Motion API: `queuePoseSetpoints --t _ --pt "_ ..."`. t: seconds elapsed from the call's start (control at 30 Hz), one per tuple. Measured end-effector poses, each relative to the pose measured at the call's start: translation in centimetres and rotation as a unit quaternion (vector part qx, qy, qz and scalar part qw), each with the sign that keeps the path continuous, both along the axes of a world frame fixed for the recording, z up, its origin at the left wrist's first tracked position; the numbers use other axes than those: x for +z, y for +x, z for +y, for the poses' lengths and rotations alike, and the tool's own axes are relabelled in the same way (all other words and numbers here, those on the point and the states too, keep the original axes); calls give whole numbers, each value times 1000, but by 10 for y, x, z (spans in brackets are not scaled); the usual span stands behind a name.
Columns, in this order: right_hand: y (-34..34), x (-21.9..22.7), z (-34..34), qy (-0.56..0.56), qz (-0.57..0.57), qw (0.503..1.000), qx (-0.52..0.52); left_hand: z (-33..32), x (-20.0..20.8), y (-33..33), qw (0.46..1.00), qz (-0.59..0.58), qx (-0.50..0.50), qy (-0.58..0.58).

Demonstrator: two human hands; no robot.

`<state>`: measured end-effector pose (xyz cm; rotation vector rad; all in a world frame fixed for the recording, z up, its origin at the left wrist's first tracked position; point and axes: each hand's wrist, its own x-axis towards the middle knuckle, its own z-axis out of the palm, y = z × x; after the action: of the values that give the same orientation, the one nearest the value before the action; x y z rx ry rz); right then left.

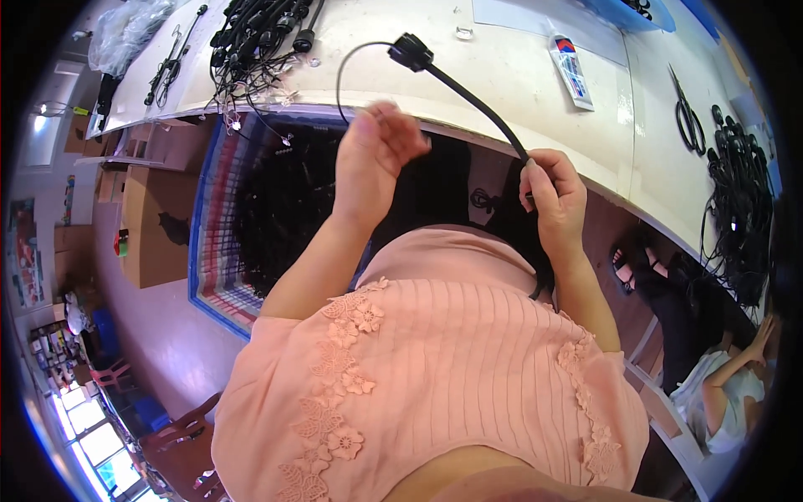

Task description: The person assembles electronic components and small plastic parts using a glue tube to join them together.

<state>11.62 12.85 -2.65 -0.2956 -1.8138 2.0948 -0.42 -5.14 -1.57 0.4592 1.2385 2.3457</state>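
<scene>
While the right hand (556, 197) gripped a thick black cable (477, 105) over the white worktop (519, 84), the left hand (376, 151) pinched its thin wire.

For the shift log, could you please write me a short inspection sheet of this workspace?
Surface: pale worktable with a curved front edge.
Job's things: black cable ending in a black plug head, held above the table edge.
Clutter: scissors, flat printed packet, clear plastic bag.
Grips: left hand pinches the thin wire end; right hand closed on the thick part.
Cables: black cable bundles at the table's far left and right edge.
Surroundings: cardboard boxes, striped sack of black parts, another person seated at lower right.
</scene>
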Motion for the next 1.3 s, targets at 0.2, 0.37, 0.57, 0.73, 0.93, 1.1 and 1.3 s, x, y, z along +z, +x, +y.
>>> queuePoseSetpoints --t 0.2,0.37,0.57,0.73,0.93,1.1,1.3 --pt "4 8 -10 102 -88 985 110 20 20 -13 963 -94 2 254" --pt "1 -12 -6 228 -74 956 167 20 20 -15 972 -64 -4 225" --pt "3 -4 -11 457 -98 873 139 16 21 -15 994 29 39 95" --pt "2 -13 -9 305 -131 932 144 15 30 -18 992 63 56 94" --pt "7 -76 12 365 -75 914 160 3 34 -25 989 109 63 72" --pt "4 -111 23 455 -50 876 149 -3 32 -29 988 132 46 60" --pt "2 -125 33 514 -114 832 177 -7 29 -33 988 138 50 53"
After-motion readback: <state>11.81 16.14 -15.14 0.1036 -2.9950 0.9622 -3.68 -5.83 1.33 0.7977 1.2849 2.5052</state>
